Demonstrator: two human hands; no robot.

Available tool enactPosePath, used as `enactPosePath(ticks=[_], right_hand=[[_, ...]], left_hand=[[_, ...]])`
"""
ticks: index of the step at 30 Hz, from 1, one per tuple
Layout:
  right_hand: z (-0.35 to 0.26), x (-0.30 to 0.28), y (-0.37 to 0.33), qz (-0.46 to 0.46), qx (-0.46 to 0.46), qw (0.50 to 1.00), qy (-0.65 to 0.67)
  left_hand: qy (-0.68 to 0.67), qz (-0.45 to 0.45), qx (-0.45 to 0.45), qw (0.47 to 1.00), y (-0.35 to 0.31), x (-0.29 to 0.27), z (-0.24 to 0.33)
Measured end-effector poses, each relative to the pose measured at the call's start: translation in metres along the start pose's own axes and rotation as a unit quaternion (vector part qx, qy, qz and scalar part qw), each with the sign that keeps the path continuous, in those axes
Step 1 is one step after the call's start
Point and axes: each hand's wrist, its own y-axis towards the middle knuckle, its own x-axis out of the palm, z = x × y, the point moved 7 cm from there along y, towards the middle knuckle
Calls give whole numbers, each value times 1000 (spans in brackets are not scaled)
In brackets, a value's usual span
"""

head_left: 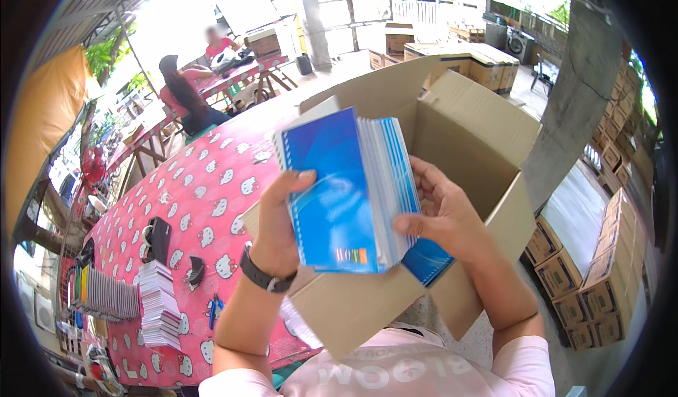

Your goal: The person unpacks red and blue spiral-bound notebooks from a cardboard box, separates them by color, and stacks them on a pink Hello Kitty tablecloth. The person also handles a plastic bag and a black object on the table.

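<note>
A thick stack of blue spiral notebooks point(330, 192) is held up between my two hands, above the near side of an open cardboard box point(462, 132). My left hand point(277, 217) grips the spiral-bound edge, its thumb lying on the front cover. On the opposite edge, my right hand point(443, 210) closes around the stack, thumb toward me and fingers behind. Below my right hand, another blue notebook point(428, 259) shows inside the box. The box flaps point(360, 305) are spread outward. The held stack hides part of the box's inside.
The pink patterned tablecloth point(212, 185) bears notebook stacks point(159, 305), blue-handled pliers point(215, 311) and a black tool point(157, 239). Closed cartons point(590, 295) stand at the right, beside a concrete pillar point(575, 93). Two people point(185, 93) sit at a far table.
</note>
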Motion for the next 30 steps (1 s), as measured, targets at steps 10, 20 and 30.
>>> enactPosePath(ticks=[10,20,30], right_hand=[[-16,183,-2,-129,35,991,29],[61,312,-26,-174,134,972,86],[157,354,-33,-142,114,983,15]], left_hand=[[-161,19,176,971,-152,-100,54],[-248,135,171,944,-266,-208,45],[118,244,175,946,-383,-278,75]])
